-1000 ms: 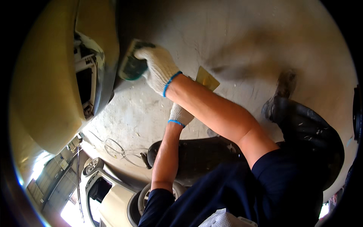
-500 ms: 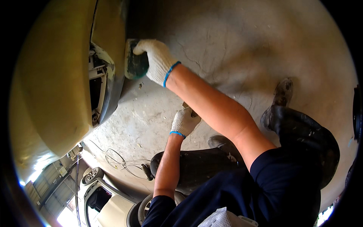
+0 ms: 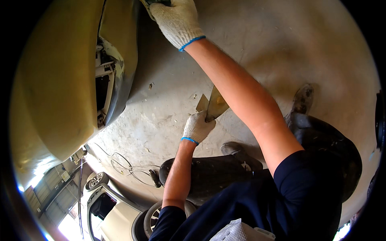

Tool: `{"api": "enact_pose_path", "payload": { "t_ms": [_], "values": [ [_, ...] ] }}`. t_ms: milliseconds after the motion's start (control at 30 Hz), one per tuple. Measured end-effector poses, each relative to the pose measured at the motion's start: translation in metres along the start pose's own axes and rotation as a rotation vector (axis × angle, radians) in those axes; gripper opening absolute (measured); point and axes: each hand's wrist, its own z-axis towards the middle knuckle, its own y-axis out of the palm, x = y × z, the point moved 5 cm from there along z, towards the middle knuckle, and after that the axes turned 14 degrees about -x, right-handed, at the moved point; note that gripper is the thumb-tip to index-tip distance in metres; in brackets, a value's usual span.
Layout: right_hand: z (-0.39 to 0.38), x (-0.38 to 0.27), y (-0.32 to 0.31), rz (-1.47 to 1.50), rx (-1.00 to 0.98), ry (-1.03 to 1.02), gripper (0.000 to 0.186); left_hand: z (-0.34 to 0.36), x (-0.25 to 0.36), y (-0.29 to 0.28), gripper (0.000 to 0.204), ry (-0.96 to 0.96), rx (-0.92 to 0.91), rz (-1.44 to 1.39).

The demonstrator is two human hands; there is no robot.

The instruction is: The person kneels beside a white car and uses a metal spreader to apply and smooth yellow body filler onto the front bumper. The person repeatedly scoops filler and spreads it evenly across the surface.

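Note:
My right hand (image 3: 177, 22), in a white knit glove with a blue cuff, reaches to the top edge of the view beside a car body. Its fingers are closed round a dark green flat spreader (image 3: 155, 3), mostly cut off by the edge. Lower down, my left hand (image 3: 199, 127), gloved alike, grips a flat putty knife (image 3: 217, 105) with a yellowish smear on its blade. A smaller flat tan piece (image 3: 202, 103) stands up beside that blade from the same hand. My right forearm covers part of the blade.
The yellowish car body (image 3: 56, 80) fills the left, with an open lamp recess (image 3: 103, 92) in it. A thin hose (image 3: 130, 168) lies on the concrete floor (image 3: 161, 104). Another car (image 3: 120, 221) stands at the lower left. My boots (image 3: 303, 98) are on the floor.
My right hand has moved up along the car body with the spreader, partly out of view. My left hand stays nearly in place; more of its putty knife now shows.

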Motion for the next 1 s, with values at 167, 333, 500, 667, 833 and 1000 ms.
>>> {"api": "enact_pose_path", "payload": {
  "t_ms": [167, 333, 500, 667, 833, 1000],
  "values": [
    [-0.013, 0.016, 0.025, -0.236, 0.132, -0.295, 0.021, 0.001, -0.002, 0.001, 0.035, 0.009, -0.025, 0.008],
    [-0.048, 0.025, 0.036, -0.141, -0.038, -0.156, 0.018, 0.007, -0.003, 0.004, 0.035, 0.022, -0.041, 0.008],
    [-0.002, 0.022, 0.009, -0.160, 0.184, -0.175, 0.012, 0.006, 0.008, -0.001, 0.036, 0.043, -0.012, -0.011],
    [0.000, 0.019, 0.026, -0.257, 0.224, -0.262, 0.016, 0.003, 0.002, 0.002, 0.035, 0.002, -0.031, 0.009],
    [-0.056, 0.027, 0.043, -0.208, 0.013, -0.201, 0.019, 0.006, -0.001, 0.005, 0.036, 0.017, -0.040, 0.006],
    [-0.014, 0.025, 0.012, -0.156, 0.124, -0.188, 0.017, 0.010, 0.010, 0.000, 0.035, 0.030, -0.012, 0.002]
  ]
}}
